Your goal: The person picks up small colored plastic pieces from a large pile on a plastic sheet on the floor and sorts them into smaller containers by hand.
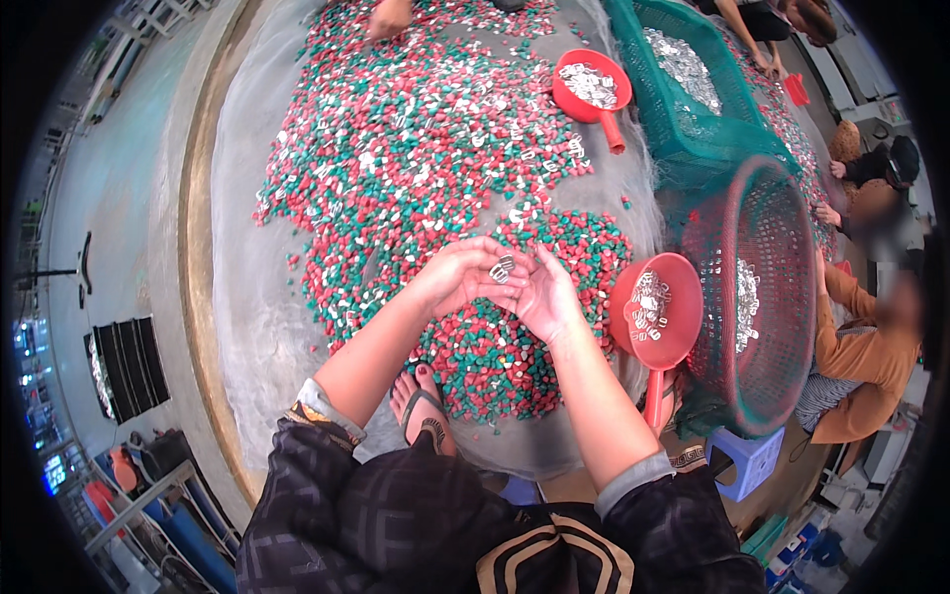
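Note:
My left hand [460, 275] holds a few small silver metal buckles [503, 268] at its fingers. Against those fingertips rests my right hand [550, 299], palm turned up and slightly cupped, its fingers partly hidden by the left ones; I see nothing clearly gripped in it. Both hands are above a wide spread of small red, green and white pieces [495, 346]. Beside my right forearm a red plastic scoop [683, 338] contains more silver buckles [648, 305].
Another red scoop [612, 106] with metal pieces lies farther off. On the right stand a green mesh-lined crate [633, 79] and a round red basket [792, 257], both holding silver pieces. A person's hand [390, 18] touches the far pile; other people sit at the right.

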The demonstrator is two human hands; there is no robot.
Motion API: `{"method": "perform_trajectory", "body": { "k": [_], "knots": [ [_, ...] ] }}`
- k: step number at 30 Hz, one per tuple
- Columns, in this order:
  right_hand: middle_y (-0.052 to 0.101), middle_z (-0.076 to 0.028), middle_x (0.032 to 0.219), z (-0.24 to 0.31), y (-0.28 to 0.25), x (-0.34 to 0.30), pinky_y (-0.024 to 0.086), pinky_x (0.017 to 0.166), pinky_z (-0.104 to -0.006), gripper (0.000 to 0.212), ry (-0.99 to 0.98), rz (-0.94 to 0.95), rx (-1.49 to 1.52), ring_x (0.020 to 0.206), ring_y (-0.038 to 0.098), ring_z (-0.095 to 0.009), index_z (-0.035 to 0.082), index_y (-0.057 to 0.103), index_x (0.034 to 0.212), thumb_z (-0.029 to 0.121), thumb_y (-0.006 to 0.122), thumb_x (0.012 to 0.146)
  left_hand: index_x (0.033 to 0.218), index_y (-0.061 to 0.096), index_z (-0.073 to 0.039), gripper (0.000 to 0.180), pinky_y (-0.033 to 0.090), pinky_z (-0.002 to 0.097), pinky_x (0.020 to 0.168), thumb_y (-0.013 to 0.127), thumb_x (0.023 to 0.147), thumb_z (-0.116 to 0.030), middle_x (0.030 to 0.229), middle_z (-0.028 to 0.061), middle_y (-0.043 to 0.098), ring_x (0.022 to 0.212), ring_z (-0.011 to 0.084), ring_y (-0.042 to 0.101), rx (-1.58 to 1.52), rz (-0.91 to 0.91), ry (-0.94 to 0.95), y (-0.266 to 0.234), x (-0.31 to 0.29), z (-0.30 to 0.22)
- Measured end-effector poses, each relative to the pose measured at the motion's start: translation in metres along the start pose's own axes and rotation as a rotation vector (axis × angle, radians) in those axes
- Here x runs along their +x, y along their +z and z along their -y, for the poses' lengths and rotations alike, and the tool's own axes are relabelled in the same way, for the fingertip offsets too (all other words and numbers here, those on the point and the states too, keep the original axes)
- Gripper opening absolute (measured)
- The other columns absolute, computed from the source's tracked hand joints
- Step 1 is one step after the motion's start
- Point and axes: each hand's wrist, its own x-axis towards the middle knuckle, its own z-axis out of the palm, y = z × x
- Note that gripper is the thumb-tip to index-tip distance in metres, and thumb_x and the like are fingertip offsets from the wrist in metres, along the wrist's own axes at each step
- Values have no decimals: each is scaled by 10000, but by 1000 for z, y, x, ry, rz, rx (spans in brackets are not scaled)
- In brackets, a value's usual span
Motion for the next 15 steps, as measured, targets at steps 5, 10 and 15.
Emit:
{"method": "perform_trajectory", "body": {
  "k": [5, 10, 15],
  "knots": [
    [599, -134, 1021, -12, 8, -3, 477, 854, -442, 429, 9, 21, 42, 945, 590, -256, 1, 513, 1123, 352, 361, 930, 1049, 550, 29, 256, 480, 367, 872, 422, 863, -92, 1048, 157, 593, 971, 239, 600, 299, 41, 63, 5, -8, 4],
    [569, -139, 1117, -25, -7, 2, 469, 877, -387, 380, -26, -25, 231, 1038, 549, -252, 14, 511, 1137, 300, 388, 919, 1141, 554, -41, 332, 378, 400, 983, 400, 853, -96, 1178, 141, 549, 1142, 285, 505, 1273, 57, 289, 36, -27, 1],
    [411, 25, 488, 26, -37, -23, 367, 427, -228, 249, -182, -132, 165, 464, 447, -113, 136, 426, 578, 172, 544, 794, 1090, 555, -29, 281, 411, 415, 929, 482, 819, -44, 1110, 153, 580, 1080, 311, 532, 1382, -62, 610, 23, -55, 14]
  ]
}}
